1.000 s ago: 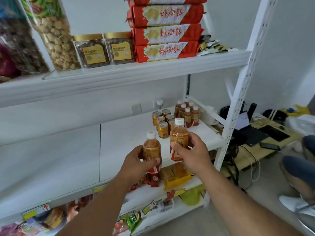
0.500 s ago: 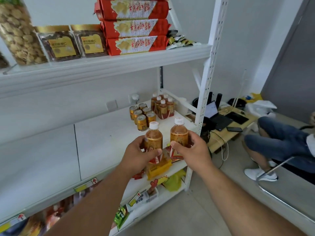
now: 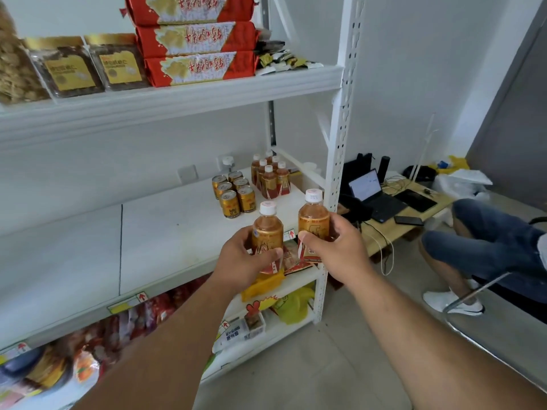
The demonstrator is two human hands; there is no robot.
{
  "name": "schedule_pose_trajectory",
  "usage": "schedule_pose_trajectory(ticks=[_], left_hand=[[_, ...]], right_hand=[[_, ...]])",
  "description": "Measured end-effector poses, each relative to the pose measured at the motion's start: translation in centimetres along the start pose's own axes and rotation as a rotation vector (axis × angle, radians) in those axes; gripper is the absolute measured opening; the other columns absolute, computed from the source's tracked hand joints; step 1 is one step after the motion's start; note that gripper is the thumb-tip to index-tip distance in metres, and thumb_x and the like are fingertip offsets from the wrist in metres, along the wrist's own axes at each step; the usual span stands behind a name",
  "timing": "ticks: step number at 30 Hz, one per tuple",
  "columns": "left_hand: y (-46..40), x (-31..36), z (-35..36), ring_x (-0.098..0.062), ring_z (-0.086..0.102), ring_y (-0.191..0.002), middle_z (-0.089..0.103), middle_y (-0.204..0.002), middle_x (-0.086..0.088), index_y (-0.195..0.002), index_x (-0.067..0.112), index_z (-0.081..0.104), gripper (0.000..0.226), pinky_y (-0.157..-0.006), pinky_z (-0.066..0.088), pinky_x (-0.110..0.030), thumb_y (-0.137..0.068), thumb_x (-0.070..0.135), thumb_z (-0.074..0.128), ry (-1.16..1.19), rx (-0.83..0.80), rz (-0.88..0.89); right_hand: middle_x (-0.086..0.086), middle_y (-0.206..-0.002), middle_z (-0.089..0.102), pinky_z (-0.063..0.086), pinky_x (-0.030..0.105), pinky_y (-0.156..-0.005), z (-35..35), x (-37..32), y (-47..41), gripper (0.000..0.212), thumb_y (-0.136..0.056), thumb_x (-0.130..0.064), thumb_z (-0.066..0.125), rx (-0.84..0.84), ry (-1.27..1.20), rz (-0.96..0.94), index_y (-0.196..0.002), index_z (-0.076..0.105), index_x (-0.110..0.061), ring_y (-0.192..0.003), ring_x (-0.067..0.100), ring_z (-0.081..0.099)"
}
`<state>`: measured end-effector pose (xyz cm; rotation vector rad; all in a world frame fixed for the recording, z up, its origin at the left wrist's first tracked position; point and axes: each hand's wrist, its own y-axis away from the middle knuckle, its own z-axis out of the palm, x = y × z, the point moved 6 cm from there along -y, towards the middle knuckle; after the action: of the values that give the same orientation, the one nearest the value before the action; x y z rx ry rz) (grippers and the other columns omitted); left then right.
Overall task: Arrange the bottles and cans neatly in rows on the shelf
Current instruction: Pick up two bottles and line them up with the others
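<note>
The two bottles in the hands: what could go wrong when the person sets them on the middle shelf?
1. The cans and the shelved bottles stand packed close together; a bottle pushed in carelessly could knock them over.
2. The right hand holds its bottle near the white upright post; it might bump it.
3. The left hand holds its bottle before the shelf edge, so releasing early would drop it.
</note>
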<state>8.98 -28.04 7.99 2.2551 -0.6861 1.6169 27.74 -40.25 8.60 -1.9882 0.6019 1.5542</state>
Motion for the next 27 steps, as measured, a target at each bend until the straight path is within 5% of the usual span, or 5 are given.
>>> schedule_pose_trajectory(ticks=[5,19,27], left_hand=[[-0.3,-0.4,2.4,0.014,0.061,-0.082,0.067,-0.095,0.019,-0.117,0.031,0.061,0.053,-0.057,0.046,-0.005,-0.071,0.030,0.087,0.004,0.011,-0.007],[-11.6,-2.4,3.0,0.010,0.061,-0.091,0.067,-0.104,0.020,-0.121,0.033,0.060,0.055,-0.072,0.047,-0.010,-0.072,0.035,0.086,0.019,0.018,-0.017],[-16.4,-3.3,4.2,0.008,0.062,-0.090,0.067,-0.106,0.018,-0.123,0.030,0.060,0.056,-0.064,0.045,-0.006,-0.073,0.036,0.085,0.025,0.010,-0.034]], right_hand=[[-0.026,-0.101,0.071,0.057,0.033,-0.083,-1.2,0.6,-2.1,0.046,-0.065,-0.057,0.080,-0.018,0.004,-0.014,-0.108,0.067,-0.047,-0.092,-0.006,0.067],[-0.022,-0.103,0.072,0.057,0.029,-0.082,0.4,2.0,-13.5,0.038,-0.076,-0.042,0.085,-0.026,0.024,-0.019,-0.110,0.068,-0.041,-0.097,-0.003,0.067],[-0.024,-0.103,0.072,0.057,0.019,-0.074,1.1,2.9,-18.6,0.044,-0.077,-0.038,0.085,-0.058,0.022,-0.019,-0.116,0.067,-0.041,-0.095,-0.004,0.068]])
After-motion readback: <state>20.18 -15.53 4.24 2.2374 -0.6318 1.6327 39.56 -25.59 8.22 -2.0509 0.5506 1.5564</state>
